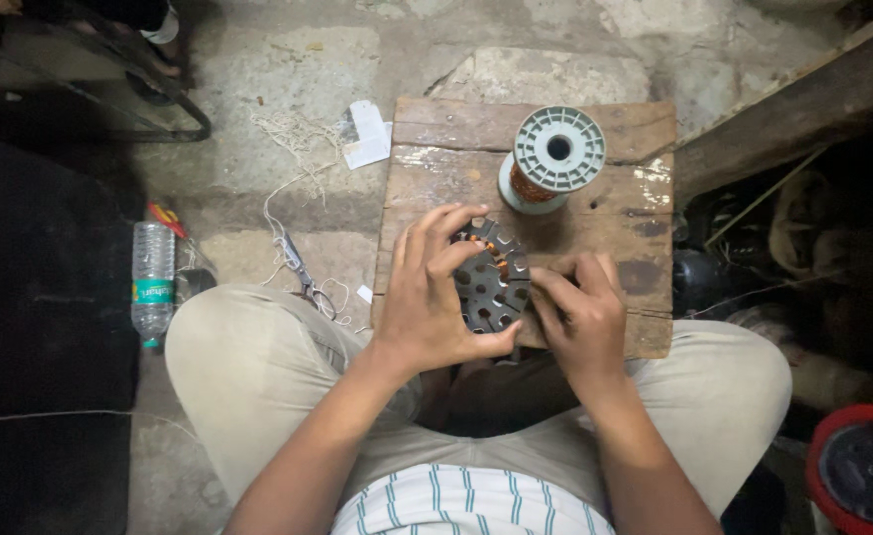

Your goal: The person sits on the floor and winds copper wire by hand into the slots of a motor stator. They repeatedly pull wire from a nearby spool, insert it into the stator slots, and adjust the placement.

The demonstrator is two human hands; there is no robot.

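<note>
At frame centre, on the wooden worktop (595, 213), your left hand (427, 297) and right hand (580, 312) both grip the stator (491, 282), with only a few slots showing copper and most unwound, and the spool (552, 159) just beyond.

- A rough floor workshop: bare, cracked concrete floor (258, 89).
- Worn wooden worktop (615, 213) bearing a wire spool (553, 159).
- Scissors (303, 272), string scraps and bottle (152, 282) left of the worktop.
</note>
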